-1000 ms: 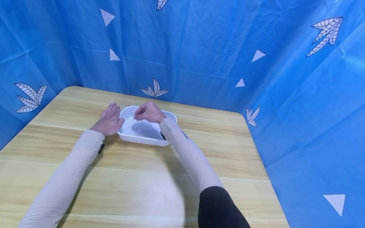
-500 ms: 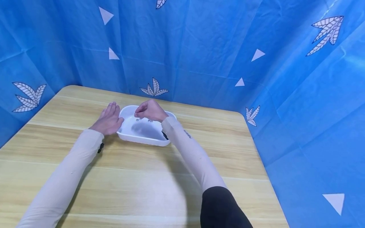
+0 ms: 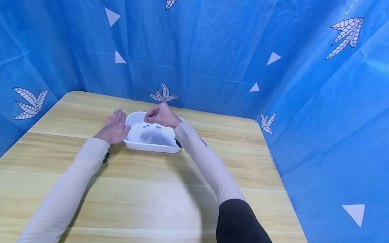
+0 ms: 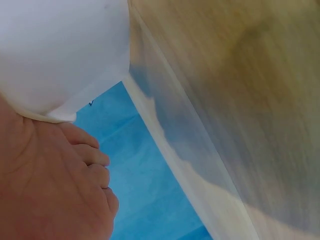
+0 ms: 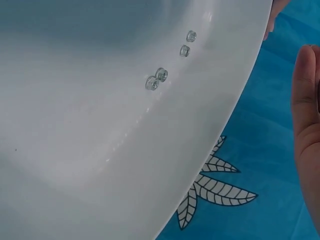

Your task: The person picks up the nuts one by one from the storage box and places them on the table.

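Observation:
A white plastic tray (image 3: 149, 147) stands on the table, its inside filling much of the right wrist view. My left hand (image 3: 113, 128) lies flat at the tray's left end, fingers straight, thumb at the rim; in the left wrist view its palm (image 4: 55, 180) touches the tray (image 4: 65, 55). Above the tray my right hand (image 3: 164, 115) holds thumb and fingertips together in a pinch, apparently on a small nut, mostly hidden. Several small metal flange nuts (image 5: 152, 83) lie on the tray floor below, two of them touching.
The wooden table (image 3: 130, 199) extends toward me and to the right of the tray. A blue patterned curtain (image 3: 194, 50) hangs close behind the table's far edge and along its sides.
My right hand has risen slightly and moved a little to the right, uncovering the nuts on the tray floor. The left hand stays at the tray's left end.

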{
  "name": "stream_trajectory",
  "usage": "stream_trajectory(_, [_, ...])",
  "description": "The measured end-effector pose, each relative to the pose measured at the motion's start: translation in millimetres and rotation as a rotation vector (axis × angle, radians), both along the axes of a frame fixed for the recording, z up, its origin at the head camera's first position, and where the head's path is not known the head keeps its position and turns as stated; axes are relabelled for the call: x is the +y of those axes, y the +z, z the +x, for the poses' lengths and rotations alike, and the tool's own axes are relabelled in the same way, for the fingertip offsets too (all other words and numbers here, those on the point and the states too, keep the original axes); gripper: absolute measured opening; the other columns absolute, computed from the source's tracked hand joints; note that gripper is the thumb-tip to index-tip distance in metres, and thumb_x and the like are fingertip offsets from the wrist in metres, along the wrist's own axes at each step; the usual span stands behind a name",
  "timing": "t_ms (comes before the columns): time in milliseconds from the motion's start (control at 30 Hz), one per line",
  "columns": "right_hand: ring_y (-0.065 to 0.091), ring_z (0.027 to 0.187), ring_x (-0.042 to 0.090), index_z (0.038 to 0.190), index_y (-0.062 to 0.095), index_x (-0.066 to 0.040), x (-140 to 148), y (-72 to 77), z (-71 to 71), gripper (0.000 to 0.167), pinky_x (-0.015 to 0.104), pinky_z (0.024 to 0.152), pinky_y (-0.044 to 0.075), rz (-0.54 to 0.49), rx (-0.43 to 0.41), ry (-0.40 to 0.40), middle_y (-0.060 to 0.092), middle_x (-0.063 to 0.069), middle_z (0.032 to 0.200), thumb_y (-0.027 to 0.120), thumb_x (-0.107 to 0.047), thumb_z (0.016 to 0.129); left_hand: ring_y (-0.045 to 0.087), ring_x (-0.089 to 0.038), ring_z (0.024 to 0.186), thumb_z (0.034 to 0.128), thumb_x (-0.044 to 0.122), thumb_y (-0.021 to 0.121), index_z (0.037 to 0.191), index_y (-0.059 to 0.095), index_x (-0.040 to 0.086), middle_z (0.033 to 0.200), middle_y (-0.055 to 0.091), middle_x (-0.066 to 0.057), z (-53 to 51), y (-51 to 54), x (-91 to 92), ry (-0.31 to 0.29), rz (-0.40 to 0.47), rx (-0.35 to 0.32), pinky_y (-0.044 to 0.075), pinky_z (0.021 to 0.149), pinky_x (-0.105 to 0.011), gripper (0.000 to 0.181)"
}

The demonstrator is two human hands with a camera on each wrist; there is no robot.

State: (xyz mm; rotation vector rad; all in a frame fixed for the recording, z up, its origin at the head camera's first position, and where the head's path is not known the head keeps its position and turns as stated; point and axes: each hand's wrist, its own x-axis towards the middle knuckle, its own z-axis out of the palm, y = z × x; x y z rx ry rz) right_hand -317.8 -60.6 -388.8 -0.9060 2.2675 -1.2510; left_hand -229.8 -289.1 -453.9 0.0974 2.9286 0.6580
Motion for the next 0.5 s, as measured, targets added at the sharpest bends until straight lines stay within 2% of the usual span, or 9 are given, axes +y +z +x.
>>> stream_trajectory(100, [0.077, 0.100, 0.033, 0.104, 0.080, -0.003, 3, 2.5, 1.0, 0.017, 0.032, 0.086, 0.064, 0.006, 0.000, 0.004, 0.082, 0.011, 0.100, 0.080, -0.012, 0.090, -0.019, -0.049, 0.157, 0.1081, 0.035, 0.021, 0.157, -0.008, -0.017, 0.167, -0.018, -0.035, -0.5, 0.8, 0.7, -0.001, 0.002, 0.003, -0.009, 0.128, -0.065, 0.077])
stream_trajectory(267, [0.077, 0.093, 0.022, 0.103, 0.082, -0.006, 8, 5.7, 3.2, 0.016, 0.028, 0.085, 0.063, 0.018, 0.018, -0.005, 0.082, 0.008, 0.099, 0.081, -0.014, 0.089, -0.019, -0.049, 0.157, 0.1081, 0.036, 0.020, 0.157, -0.008, -0.017, 0.167, -0.017, -0.035, -0.5, 0.2, 0.1, -0.001, -0.003, 0.008, -0.008, 0.128, -0.065, 0.077])
stream_trajectory(333, [0.077, 0.091, 0.019, 0.102, 0.082, -0.006, 11, 7.3, 4.1, 0.015, 0.030, 0.087, 0.063, 0.014, 0.021, -0.007, 0.082, 0.008, 0.099, 0.081, -0.014, 0.089, -0.019, -0.049, 0.157, 0.1080, 0.036, 0.020, 0.157, -0.008, -0.016, 0.167, -0.017, -0.035, -0.2, 0.4, -0.1, -0.001, -0.005, 0.009, -0.008, 0.128, -0.065, 0.077])
stream_trajectory(500, [0.077, 0.097, 0.030, 0.104, 0.080, -0.003, 19, 8.1, 5.1, 0.017, 0.036, 0.088, 0.064, 0.004, 0.012, -0.006, 0.081, 0.012, 0.101, 0.080, -0.012, 0.090, -0.020, -0.048, 0.157, 0.1079, 0.036, 0.020, 0.157, -0.007, -0.017, 0.167, -0.018, -0.035, -0.1, 0.6, 0.1, -0.002, 0.002, 0.007, -0.008, 0.128, -0.065, 0.077])
